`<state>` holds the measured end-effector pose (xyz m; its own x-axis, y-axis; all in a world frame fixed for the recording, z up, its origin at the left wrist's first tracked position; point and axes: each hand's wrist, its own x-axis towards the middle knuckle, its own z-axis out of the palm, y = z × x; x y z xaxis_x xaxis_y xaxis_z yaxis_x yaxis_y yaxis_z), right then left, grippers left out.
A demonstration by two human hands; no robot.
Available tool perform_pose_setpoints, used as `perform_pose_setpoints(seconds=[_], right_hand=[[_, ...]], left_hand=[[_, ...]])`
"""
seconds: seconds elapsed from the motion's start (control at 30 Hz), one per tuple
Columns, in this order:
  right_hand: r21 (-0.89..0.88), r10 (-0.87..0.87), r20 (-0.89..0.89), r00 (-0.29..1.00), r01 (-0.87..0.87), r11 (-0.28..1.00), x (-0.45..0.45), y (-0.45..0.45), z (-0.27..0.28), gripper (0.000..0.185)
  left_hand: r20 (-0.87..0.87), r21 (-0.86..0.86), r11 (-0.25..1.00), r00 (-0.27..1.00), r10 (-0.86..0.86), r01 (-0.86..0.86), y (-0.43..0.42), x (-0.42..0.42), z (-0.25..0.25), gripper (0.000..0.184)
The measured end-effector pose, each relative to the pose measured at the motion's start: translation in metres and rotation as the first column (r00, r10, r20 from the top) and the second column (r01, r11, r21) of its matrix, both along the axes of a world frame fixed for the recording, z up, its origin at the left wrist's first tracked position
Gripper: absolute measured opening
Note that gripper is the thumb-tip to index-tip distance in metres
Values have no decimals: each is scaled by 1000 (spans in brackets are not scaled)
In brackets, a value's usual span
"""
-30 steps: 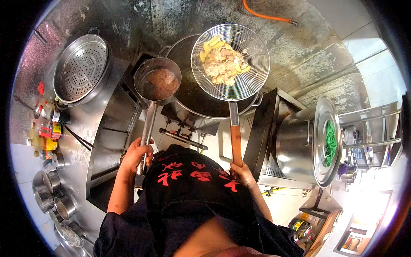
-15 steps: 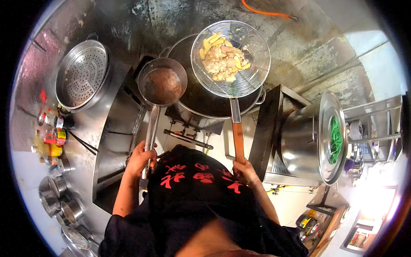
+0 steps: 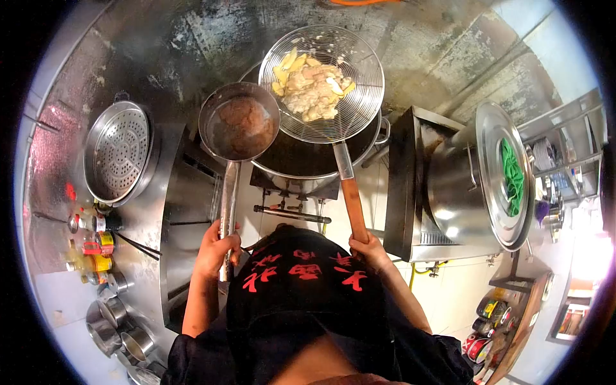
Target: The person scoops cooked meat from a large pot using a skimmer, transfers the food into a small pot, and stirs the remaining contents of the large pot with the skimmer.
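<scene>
Ladle (image 3: 229,191) in closed left hand (image 3: 217,251), strainer (image 3: 344,162) in closed right hand (image 3: 369,250).

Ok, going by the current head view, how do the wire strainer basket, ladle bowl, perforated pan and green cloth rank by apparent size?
1. Wire strainer basket, clearly largest
2. Ladle bowl and perforated pan: too alike to rank, the pan being seen at a slant
3. Green cloth

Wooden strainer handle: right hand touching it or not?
Touching. The head view shows the right hand with its fingers wrapped around the lower end of the wooden strainer handle.
</scene>
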<state>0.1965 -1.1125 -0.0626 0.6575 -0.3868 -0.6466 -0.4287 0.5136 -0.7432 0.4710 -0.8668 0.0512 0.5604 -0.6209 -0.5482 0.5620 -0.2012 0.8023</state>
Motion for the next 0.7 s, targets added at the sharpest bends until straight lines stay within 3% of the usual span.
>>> perform_pose_setpoints(seconds=[0.37,0.57,0.7], right_hand=[[-54,51,18,999,-50,997,-7,-5,-14,29],[191,29,66,997,-41,981,3,-14,46,33],[184,48,106,993,-67,981,1,-10,53,35]], left_hand=[[16,34,998,999,-44,43,-2,-6,-7,32],[5,47,998,1000,27,-27,4,-8,-4,32],[-1,-5,998,998,58,-58,17,-3,-9,31]])
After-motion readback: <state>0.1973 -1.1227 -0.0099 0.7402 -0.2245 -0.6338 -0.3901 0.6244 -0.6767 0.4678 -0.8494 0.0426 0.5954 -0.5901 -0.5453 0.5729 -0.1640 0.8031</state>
